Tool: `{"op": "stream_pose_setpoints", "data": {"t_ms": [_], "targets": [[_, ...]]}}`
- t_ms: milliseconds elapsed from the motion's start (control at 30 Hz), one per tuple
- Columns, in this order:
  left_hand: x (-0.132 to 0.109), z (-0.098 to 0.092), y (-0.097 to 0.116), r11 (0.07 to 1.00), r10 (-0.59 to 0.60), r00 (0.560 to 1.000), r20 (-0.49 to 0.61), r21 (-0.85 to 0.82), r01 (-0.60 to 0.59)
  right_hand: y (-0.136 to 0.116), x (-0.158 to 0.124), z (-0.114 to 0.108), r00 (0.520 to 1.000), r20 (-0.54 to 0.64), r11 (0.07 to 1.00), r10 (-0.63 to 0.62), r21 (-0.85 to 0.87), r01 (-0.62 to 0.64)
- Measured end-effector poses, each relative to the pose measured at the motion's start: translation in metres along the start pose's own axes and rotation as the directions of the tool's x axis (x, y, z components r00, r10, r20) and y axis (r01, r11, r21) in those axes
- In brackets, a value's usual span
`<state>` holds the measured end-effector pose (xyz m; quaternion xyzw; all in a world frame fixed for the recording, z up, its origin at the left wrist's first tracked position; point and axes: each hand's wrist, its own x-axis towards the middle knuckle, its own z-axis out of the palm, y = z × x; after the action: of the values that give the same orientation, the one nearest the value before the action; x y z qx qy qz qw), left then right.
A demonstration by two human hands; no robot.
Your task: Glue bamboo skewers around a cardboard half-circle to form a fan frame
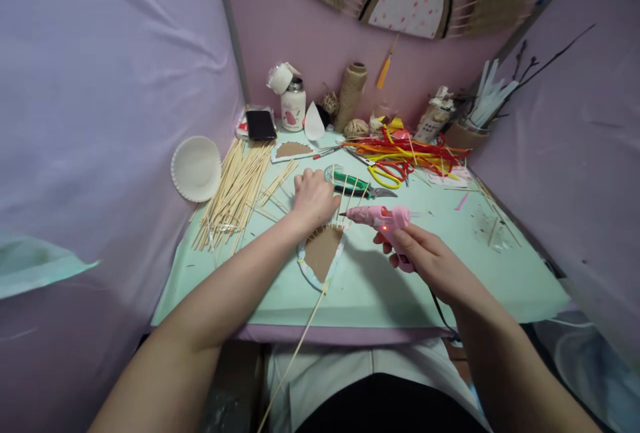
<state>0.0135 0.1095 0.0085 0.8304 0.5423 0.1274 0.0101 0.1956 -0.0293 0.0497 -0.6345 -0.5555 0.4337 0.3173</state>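
My left hand (pixel 313 198) is closed, knuckles up, pressing down on the top edge of a brown fan-shaped cardboard piece (pixel 323 251) with a pale blue rim; thin wooden sticks (pixel 350 193) stand out from that edge. A long stick (pixel 295 353) runs from the piece's point toward me. My right hand (pixel 425 259) grips a pink glue gun (pixel 383 218), its nozzle pointing left at the piece's top edge, a red light glowing on its body.
A heap of wooden sticks (pixel 235 193) and a white paper plate (pixel 196 167) lie at the left. Green-handled cutters (pixel 357 186), yellow scissors (pixel 387 176), red and yellow strips (pixel 405 151), a phone (pixel 261 125), a bottle (pixel 293 107) and twine spools (pixel 351 94) crowd the back of the green table (pixel 450 286).
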Motion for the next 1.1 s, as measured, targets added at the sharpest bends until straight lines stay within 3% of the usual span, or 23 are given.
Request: {"op": "stream_pose_setpoints", "data": {"t_ms": [267,1100], "targets": [[0.001,0.003,0.0,1.0,-0.012,1.0,0.027,-0.021,0.013,0.004,0.002,0.007,0.998,0.062,1.0,-0.005,-0.018,0.006],[0.002,0.001,0.003,0.999,-0.043,0.996,0.078,0.008,0.042,0.009,0.005,0.015,0.998,0.063,0.999,-0.006,-0.046,0.009]]}}
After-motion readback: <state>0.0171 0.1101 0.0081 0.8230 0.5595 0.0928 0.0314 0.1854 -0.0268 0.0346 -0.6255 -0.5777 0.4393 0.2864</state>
